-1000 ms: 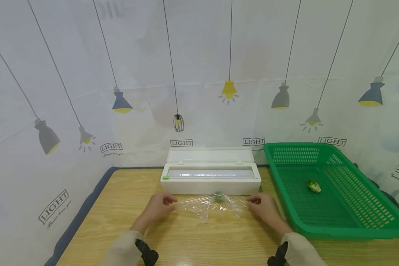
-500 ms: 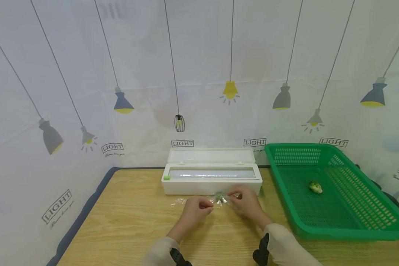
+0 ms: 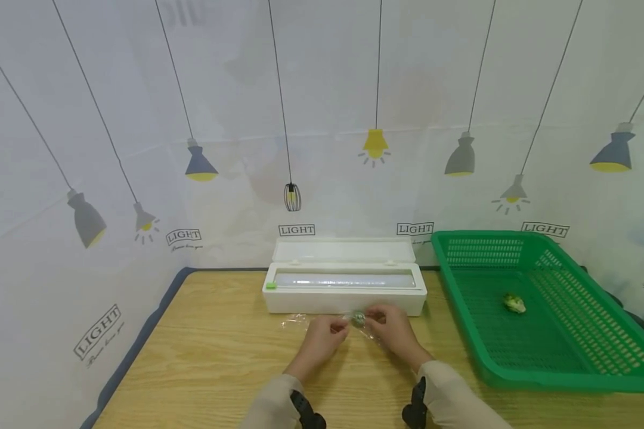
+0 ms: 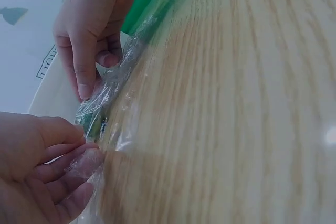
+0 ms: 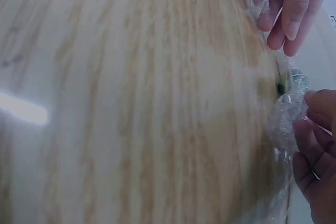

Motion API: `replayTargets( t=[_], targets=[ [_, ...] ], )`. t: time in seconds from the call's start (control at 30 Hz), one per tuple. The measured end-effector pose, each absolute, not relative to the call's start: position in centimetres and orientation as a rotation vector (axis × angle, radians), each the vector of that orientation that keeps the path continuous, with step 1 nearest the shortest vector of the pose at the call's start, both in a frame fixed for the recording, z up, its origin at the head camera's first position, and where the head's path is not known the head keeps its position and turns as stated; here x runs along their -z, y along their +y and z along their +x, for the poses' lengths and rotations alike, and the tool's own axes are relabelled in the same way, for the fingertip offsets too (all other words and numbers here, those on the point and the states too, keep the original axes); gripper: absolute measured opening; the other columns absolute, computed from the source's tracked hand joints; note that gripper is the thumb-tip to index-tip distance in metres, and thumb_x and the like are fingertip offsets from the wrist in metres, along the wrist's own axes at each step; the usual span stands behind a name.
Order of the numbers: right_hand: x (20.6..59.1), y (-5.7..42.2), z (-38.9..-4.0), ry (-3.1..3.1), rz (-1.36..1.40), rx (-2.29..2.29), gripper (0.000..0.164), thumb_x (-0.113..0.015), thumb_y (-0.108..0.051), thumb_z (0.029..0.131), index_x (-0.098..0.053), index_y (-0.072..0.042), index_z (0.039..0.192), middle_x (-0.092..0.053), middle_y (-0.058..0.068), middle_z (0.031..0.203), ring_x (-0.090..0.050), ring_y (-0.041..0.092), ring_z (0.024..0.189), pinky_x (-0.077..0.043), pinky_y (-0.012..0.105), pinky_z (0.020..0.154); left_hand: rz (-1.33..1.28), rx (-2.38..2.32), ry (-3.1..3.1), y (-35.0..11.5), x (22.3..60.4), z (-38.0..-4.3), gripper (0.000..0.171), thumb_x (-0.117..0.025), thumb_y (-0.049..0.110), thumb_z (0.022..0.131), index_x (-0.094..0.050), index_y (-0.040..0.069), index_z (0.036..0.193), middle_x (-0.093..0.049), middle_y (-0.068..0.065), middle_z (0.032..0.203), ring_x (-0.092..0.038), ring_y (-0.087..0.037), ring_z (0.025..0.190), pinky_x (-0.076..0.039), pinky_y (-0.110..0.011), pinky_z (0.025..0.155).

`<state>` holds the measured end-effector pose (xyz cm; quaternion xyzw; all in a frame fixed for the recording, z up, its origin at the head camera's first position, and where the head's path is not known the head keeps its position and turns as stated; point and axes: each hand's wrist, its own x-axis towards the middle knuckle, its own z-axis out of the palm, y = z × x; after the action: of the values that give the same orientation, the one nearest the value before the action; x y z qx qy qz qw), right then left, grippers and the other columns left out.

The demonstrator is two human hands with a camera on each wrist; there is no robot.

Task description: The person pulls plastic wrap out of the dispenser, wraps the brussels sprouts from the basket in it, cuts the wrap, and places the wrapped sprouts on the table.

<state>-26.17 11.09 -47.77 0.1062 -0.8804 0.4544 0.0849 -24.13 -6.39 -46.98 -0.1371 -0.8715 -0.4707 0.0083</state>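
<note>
At the table's middle, just in front of the white box, a small round green vegetable sits between both hands, bunched up in clear film. Can't tell from the film's gloss whether it's fully covered. Left hand: thumb and index nearly closed together, pinching film just left of the vegetable; the other fingers loosely bent, a scrap of film lying over them in the left wrist view. Right hand: thumb and index close together too, pinching film on the right side of it, remaining fingers curled in. Loose film trails out past both hands along the tabletop, crumpled and shiny. White dispenser box directly behind, lid tipped up and back, film roll visible through the top, bright green slider at the left end. To the right: green plastic basket, perforated sides, one pale-green vegetable on its floor. Sleeves are beige, with a black device at each wrist. Behind everything: pale wall covering printed with hanging lamps and boxed "LIGHT" lettering, covering the left side as well.
</note>
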Motion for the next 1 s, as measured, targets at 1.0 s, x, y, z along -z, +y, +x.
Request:
replayTargets(
  t=[1.0],
  targets=[
    [45.6,11.6,-24.5,-2.919,0.279,-1.313,0.009,-0.074,-0.013,0.076,-0.07,-0.008,0.071,-0.064,-0.001,0.067,-0.052,0.011,0.06,-0.044,0.027,0.056,-0.466,1.668,-2.582,-5.2,47.2,-23.9,0.013,-0.066,-0.001,0.08,-0.07,0.001,0.092,-0.069,-0.01,0.092,-0.063,-0.021,0.086,-0.05,-0.028,0.076]
  ],
)
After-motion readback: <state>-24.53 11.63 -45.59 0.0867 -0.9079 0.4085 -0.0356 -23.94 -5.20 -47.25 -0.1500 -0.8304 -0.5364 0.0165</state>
